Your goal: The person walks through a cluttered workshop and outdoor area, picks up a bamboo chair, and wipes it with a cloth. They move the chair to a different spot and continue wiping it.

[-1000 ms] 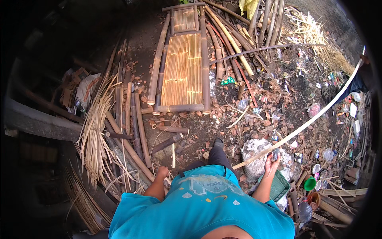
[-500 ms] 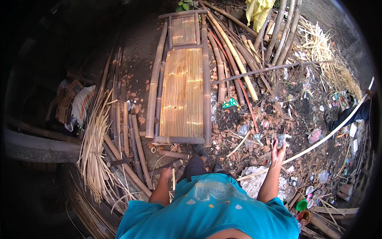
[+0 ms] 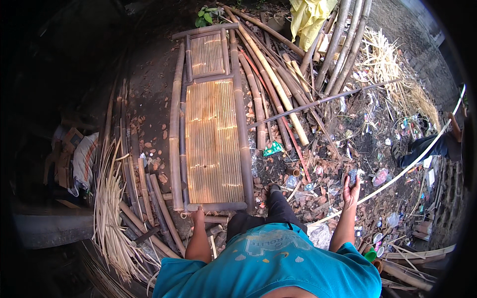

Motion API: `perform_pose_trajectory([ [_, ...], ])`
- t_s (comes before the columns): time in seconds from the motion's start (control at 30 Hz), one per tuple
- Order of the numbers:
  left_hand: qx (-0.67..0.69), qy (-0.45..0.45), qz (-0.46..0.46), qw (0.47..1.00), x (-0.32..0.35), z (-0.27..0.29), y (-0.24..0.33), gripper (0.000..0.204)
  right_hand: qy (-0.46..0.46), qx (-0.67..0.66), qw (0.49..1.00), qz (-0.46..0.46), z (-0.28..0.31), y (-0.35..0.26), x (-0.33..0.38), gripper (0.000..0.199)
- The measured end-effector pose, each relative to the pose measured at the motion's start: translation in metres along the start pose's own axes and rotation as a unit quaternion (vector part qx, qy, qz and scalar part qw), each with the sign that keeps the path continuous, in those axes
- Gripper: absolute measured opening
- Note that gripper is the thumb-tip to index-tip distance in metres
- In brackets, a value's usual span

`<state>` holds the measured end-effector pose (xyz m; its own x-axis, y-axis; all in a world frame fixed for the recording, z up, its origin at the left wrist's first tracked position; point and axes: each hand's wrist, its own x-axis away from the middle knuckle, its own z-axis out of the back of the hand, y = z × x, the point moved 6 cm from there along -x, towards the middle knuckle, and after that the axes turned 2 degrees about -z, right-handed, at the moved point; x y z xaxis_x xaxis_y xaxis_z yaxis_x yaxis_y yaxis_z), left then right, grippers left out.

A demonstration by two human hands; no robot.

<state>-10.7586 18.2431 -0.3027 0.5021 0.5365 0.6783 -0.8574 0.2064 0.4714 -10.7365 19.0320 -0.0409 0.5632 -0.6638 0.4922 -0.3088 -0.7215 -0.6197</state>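
The person stands over a long bamboo panel point(image 3: 214, 144) that lies flat on the dirt, its near end at their feet and a shorter slatted section beyond it; the left hand point(image 3: 198, 216) is down at the panel's near end rail, touching or just above it, and whether its fingers curl round the rail cannot be told from here; the right hand point(image 3: 351, 185) is raised out to the side, its fingers closed loosely round a small dark object and pressed together rather than spread, with a long pale bamboo strip point(image 3: 412, 164) running from beside that hand away to the upper right; whether the hand also grips the strip is unclear. The step in hand looks like work on the panel's near end, with the strip brought up as the next piece; a judgement only. The next move would call for swinging the long, springy strip round over the panel without snagging the loose bamboo poles point(image 3: 278, 84) stacked just beside it, and steadying the frame with the left hand; a bundle of thin split strips point(image 3: 112, 213) lies to the left, and litter and dry leaves cover the ground on the right.
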Motion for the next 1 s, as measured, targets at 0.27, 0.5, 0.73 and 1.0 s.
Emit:
perform_pose_trajectory([
  [0.27,0.156,0.086,0.047,0.983,0.048,-0.055,0.043,0.040,-0.026,-0.084,0.991,-0.101,-0.079,0.004,-0.129,0.054],
  [0.5,0.021,-0.029,0.105,0.994,0.158,-0.092,0.188,0.033,-0.141,0.005,0.980,-0.142,-0.139,0.012,-0.257,0.041],
  [0.73,0.074,-0.003,-0.019,0.997,0.154,-0.095,0.271,0.028,-0.148,-0.121,0.960,-0.206,-0.168,0.045,-0.301,0.040],
  [1.0,0.066,-0.015,0.020,0.997,0.155,-0.117,0.288,0.030,-0.111,0.187,0.952,-0.216,-0.185,0.029,-0.328,0.040],
])
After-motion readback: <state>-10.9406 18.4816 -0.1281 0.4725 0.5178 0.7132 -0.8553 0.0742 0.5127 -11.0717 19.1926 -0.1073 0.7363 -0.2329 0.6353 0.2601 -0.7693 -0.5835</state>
